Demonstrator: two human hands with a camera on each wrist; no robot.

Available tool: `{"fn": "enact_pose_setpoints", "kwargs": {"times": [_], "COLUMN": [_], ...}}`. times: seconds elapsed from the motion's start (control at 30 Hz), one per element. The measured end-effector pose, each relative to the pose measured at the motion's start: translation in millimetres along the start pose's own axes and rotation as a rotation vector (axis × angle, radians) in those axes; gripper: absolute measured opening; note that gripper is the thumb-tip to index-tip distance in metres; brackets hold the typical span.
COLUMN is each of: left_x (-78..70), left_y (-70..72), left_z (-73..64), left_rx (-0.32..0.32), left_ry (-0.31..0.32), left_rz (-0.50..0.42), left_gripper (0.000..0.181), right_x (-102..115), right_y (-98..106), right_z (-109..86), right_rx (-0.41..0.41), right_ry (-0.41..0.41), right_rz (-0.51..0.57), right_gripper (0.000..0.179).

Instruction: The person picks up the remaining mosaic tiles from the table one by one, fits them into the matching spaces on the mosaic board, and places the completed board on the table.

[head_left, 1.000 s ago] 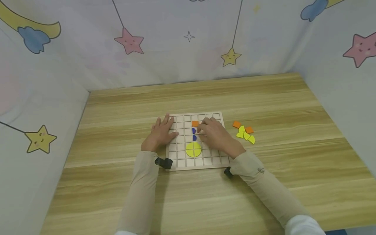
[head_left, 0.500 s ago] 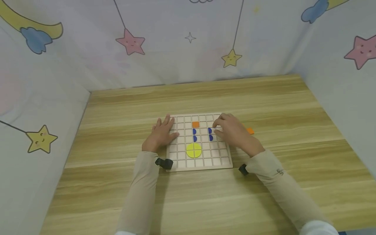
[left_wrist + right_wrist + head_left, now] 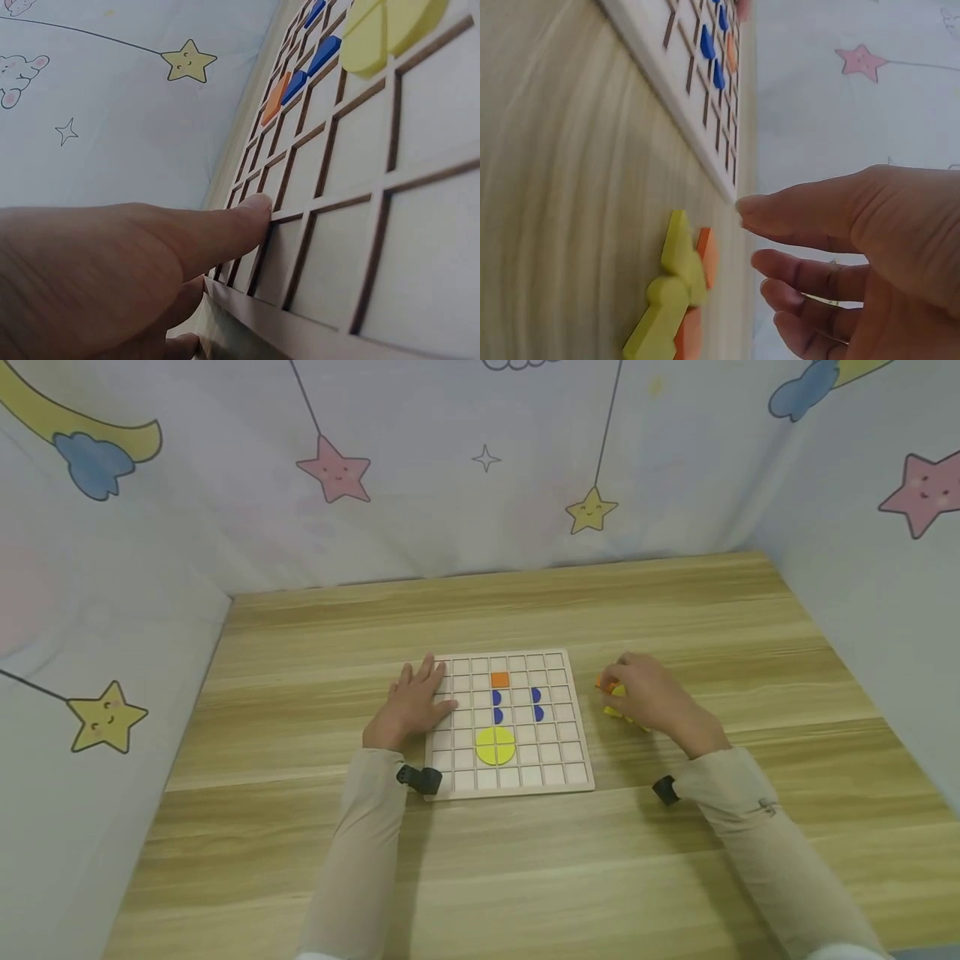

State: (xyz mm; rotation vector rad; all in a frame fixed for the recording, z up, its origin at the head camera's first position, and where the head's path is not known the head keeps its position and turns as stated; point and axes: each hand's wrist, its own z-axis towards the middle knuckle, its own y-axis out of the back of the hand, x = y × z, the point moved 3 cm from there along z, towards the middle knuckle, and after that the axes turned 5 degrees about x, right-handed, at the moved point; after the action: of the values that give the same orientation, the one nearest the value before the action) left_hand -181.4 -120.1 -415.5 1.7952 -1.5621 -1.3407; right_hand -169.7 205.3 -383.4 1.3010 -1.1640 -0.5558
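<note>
A wooden grid board (image 3: pixel 552 774) lies flat on the table. My left hand (image 3: pixel 407 714) rests on its left edge with fingers spread; in the left wrist view the thumb (image 3: pixel 217 232) touches the grid. Set in the cells are an orange square (image 3: pixel 500 680), a yellow circle (image 3: pixel 496 746) of quarter pieces, and several blue half-round pieces (image 3: pixel 536 695). Over the loose pieces right of the board is my right hand (image 3: pixel 656 697), partly hiding them. The right wrist view shows its thumb and fingers apart with nothing between them, above yellow pieces (image 3: pixel 660 315) and orange pieces (image 3: pixel 707 257).
Wood-grain table (image 3: pixel 510 877) surrounds the board. Behind it stands a pale cloth wall (image 3: pixel 420 527) printed with stars, meeting the table's far edge. More cloth closes in the left and right sides.
My right hand has moved right, from the board to the loose pieces. Two blue pieces now show in the right-hand cells, where the hand was covering earlier. The left hand has stayed put.
</note>
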Motion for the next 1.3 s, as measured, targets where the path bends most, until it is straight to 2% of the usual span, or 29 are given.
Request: {"fn": "enact_pose_setpoints", "kwargs": {"times": [0.1, 0.23, 0.53, 1.3], "left_x": [0.0, 0.5, 2.4, 0.2], "left_y": [-0.3, -0.3, -1.1, 0.2], "left_z": [0.0, -0.1, 1.2, 0.3], "left_rx": [0.000, 0.001, 0.009, 0.002], "left_ry": [-0.002, -0.004, -0.003, -0.015], "left_rz": [0.002, -0.005, -0.012, 0.002], "left_gripper": [0.071, 0.071, 0.071, 0.071], "right_x": [-7.8, -14.3, -22.2, -23.3], "right_y": [-2.7, -5.6, -10.2, -13.7], "right_z": [-4.6, -8.9, -11.8, -14.1], "right_rx": [0.042, 0.066, 0.054, 0.024], "right_ry": [-0.033, -0.033, -0.045, -0.006], "right_rz": [-0.015, -0.018, 0.011, 0.000], "right_gripper": [0.019, 0.019, 0.024, 0.021]}}
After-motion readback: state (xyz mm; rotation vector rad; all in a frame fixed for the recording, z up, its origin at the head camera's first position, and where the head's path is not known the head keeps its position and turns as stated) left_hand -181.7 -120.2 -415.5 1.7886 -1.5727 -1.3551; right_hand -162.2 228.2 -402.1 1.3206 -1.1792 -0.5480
